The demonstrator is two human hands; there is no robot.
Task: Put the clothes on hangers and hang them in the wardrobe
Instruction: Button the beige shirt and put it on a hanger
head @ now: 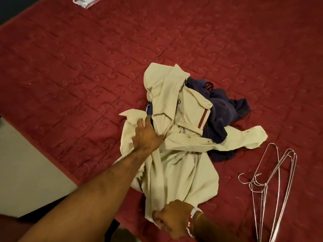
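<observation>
A crumpled cream shirt (pixel 180 165) with a maroon stripe lies in a heap on the red quilted bed (pixel 87 67). A dark blue garment (pixel 222 116) lies under and behind it. My left hand (pixel 146 135) reaches into the heap and grips a fold of the cream shirt near its middle. My right hand (pixel 172 220), with a beaded bracelet at the wrist, pinches the shirt's near hem at the bed's front edge. Several thin wire hangers (pixel 272 186) lie stacked on the bed to the right of the clothes, untouched.
The bed's left edge runs diagonally, with pale floor (pixel 26 163) beyond it. A small silvery packet (pixel 85 1) lies at the far top of the bed. The wardrobe is out of view.
</observation>
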